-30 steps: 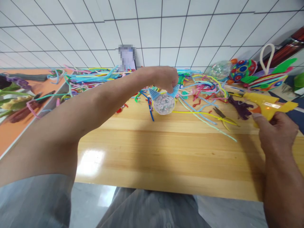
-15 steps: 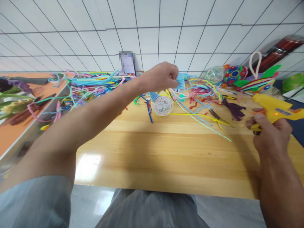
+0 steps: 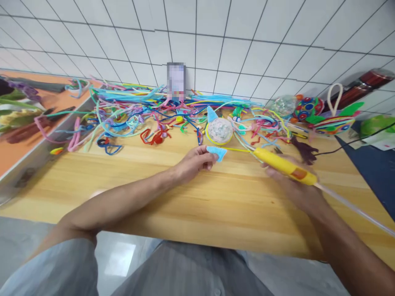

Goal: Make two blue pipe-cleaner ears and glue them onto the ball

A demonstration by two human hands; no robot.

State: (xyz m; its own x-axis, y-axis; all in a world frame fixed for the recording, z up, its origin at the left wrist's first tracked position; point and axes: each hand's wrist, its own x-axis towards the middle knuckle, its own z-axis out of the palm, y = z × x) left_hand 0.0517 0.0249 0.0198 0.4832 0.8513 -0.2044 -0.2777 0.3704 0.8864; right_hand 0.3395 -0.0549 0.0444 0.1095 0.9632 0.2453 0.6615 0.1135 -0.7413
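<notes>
My left hand (image 3: 197, 162) pinches a light blue triangular piece (image 3: 219, 153) just above the wooden table, near its middle. In my right hand (image 3: 293, 181) is a yellow hot glue gun (image 3: 282, 164), its nozzle pointing left toward the blue piece and still apart from it. A clear glue stick (image 3: 354, 207) runs out of the gun's back end. Beyond my hands lies a round, whitish coiled craft piece (image 3: 219, 130) with a yellow rim. One blue pointed piece (image 3: 211, 114) stands up at its upper left edge.
Pipe cleaners (image 3: 129, 100) in many colours lie heaped along the tiled wall. A phone (image 3: 176, 80) leans there. A grey-edged bin (image 3: 58, 160) stands at the left. Colourful balls (image 3: 308, 107), a dark red cylinder (image 3: 367, 88) and a dark tassel-like bundle (image 3: 304, 150) lie right.
My left hand has drawn back from the wall side toward me with the blue piece. My right hand has swung the glue gun inward to the left.
</notes>
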